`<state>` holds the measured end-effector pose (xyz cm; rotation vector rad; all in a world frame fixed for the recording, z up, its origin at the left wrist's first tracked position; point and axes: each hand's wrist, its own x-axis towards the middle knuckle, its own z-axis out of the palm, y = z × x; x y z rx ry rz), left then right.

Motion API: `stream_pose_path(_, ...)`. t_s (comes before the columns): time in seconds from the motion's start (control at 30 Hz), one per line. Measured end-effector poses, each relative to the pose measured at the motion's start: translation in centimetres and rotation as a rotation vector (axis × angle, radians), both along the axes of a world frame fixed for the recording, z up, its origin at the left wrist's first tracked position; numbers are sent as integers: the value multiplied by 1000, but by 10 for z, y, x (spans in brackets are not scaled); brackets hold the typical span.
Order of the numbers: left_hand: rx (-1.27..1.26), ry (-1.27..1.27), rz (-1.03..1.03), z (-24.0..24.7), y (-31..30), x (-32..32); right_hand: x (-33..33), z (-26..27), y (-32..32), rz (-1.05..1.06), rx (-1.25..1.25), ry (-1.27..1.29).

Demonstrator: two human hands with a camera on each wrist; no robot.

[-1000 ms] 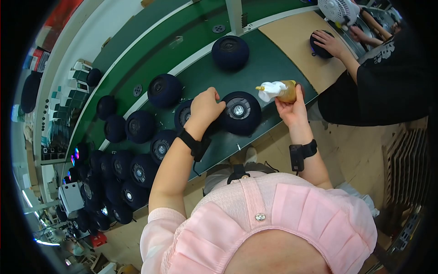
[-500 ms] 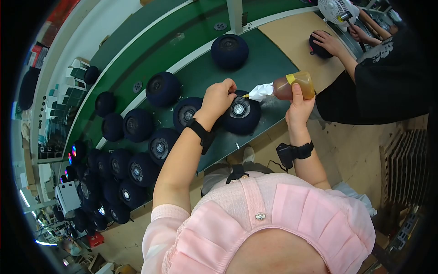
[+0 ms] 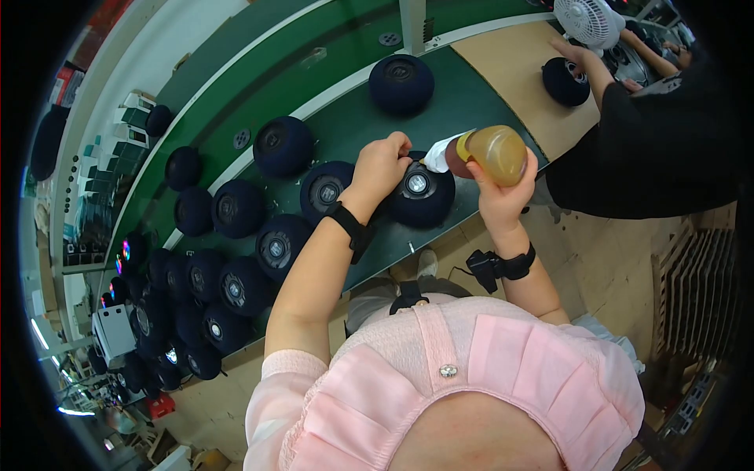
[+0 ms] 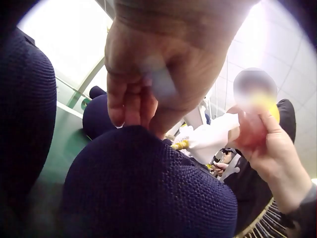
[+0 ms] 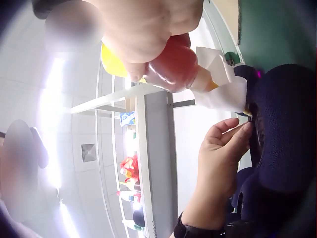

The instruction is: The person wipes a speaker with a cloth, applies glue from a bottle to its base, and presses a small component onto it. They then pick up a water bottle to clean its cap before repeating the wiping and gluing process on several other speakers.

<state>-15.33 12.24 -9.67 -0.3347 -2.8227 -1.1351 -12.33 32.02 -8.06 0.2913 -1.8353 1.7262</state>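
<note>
A round navy speaker (image 3: 430,206) in a knitted cover sits on the green bench, its dark, ringed face upward. My left hand (image 3: 380,171) is at its far left rim, thumb and fingertips pinching the knitted cover (image 4: 138,163), which rises to a peak there in the left wrist view. In my right hand (image 3: 506,198) I grip a squeeze bottle (image 3: 496,151) of amber liquid, tilted nozzle-down. White tissue (image 5: 225,91) wraps the neck. The yellowish nozzle tip (image 4: 179,146) points at the rim right beside my left fingertips.
Similar navy speakers (image 3: 326,192) crowd the bench to the left, and one (image 3: 401,82) stands behind. At right, a person in black (image 3: 660,149) handles another speaker (image 3: 565,82) on a cardboard sheet (image 3: 503,71). A metal post (image 3: 412,27) rises at the bench's back.
My right hand has brought the bottle left and tipped it so its nozzle meets the speaker's rim. My left hand has shifted right and up along that rim. The neighbour's hand has lifted off their speaker.
</note>
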Motion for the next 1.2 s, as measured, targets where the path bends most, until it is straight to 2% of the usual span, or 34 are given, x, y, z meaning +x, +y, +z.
stream_pose_path(0.07, -11, 4, 10, 0, 1, 0, 4, 3, 0, -3, 60, 14)
stream_pose_path(0.17, -20, 7, 54, 1, 4, 3, 2, -4, 5, 5, -4, -2)
stream_pose_path(0.23, -39, 9, 81, -1, 6, 4, -5, -7, 8, -22, -202, -93)
stream_pose_path(0.4, -35, -3, 124, -1, 7, 5, -18, -24, 30, -75, -330, -199)
stream_pose_path(0.5, -65, -21, 169, 1, 7, 8, -18, -24, 41, 74, -817, -404)
stream_pose_path(0.53, -106, -26, 201, 3, 8, 9, -19, -28, 46, 73, -820, -398)
stream_pose_path(0.6, -119, -103, 233, 13, 14, 13, -20, -36, 57, 187, -1143, -659)
stream_pose_path(0.73, -161, -262, 311, 21, 12, 26, -19, -38, 56, 50, -1331, -908)
stream_pose_path(0.83, -148, -328, 352, 14, 3, 29, -15, -43, 62, 127, -1292, -987)
stream_pose_path(0.87, -150, -335, 342, 17, 1, 27, -13, -42, 62, 114, -1297, -987)
stream_pose_path(0.97, 97, -149, 271, 14, -3, 10, -8, -39, 64, 139, -1278, -978)
stream_pose_path(1.0, 82, -27, 162, 12, -2, 2, -8, -42, 65, 141, -1269, -970)
stream_pose_path(1.07, 63, -2, 2, 14, 4, -10, -9, -41, 67, 124, -1281, -972)
stream_pose_path(1.1, 73, -1, -9, 14, 8, -16, -9, -40, 68, 111, -1278, -963)
stream_pose_path(1.17, -60, -10, -178, 14, 12, -25, -9, -39, 68, 91, -1275, -961)
stream_pose_path(1.2, -57, -12, -182, 13, 14, -27, -8, -37, 68, 85, -1275, -961)
